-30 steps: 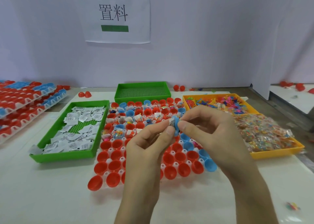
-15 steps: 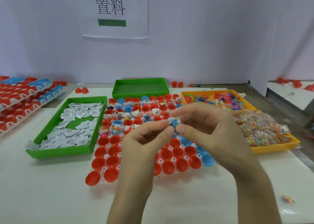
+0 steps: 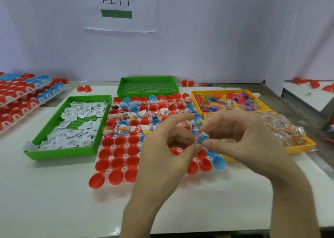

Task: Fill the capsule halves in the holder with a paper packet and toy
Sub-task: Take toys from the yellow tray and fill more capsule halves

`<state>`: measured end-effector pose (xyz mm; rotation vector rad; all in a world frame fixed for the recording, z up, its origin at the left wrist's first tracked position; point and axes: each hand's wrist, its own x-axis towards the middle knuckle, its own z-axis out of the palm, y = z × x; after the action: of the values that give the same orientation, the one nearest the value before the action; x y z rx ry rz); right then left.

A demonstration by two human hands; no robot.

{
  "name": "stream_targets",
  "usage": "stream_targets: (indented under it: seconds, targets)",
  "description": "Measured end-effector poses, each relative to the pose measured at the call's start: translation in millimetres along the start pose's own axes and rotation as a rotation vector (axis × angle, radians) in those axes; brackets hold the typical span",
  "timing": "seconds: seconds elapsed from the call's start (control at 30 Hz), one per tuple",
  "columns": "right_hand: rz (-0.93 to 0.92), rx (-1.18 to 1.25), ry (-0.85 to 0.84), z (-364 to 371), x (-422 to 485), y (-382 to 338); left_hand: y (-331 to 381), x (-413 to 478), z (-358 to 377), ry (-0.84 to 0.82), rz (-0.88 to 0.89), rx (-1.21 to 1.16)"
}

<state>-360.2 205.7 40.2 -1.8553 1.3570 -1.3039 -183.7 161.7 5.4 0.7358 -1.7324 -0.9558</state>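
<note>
Blue capsule half (image 3: 204, 137), a paper packet (image 3: 198, 139) at its mouth, is pinched between our left hand (image 3: 162, 153) and right hand (image 3: 242, 140), just above the holder (image 3: 124, 169). We seem to be tucking the packet in; next comes a toy (image 3: 215, 108) from the orange tray (image 3: 300, 148).

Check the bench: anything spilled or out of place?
Yes. Loose red capsule halves lie on the table behind the green packet tray, outside the holder. One paper packet overhangs that tray's near-left corner.

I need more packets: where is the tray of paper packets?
In the head view, the green tray of paper packets sits left of the capsule holder.
</note>
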Motion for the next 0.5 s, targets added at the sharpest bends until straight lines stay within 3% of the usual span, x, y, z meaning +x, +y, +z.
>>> stream_targets:
  seconds: [0.23, 0.5]
  targets:
    - [0.05, -0.37, 0.23, -16.4, -28.9, 28.3, -21.0, -4.5, 28.3, -0.214, 0.04, 0.605]
    - [0.089, -0.476, 0.21, 1.5, -45.2, 52.9, -38.8, -9.9, 53.3, -0.328, 0.058, 0.749]
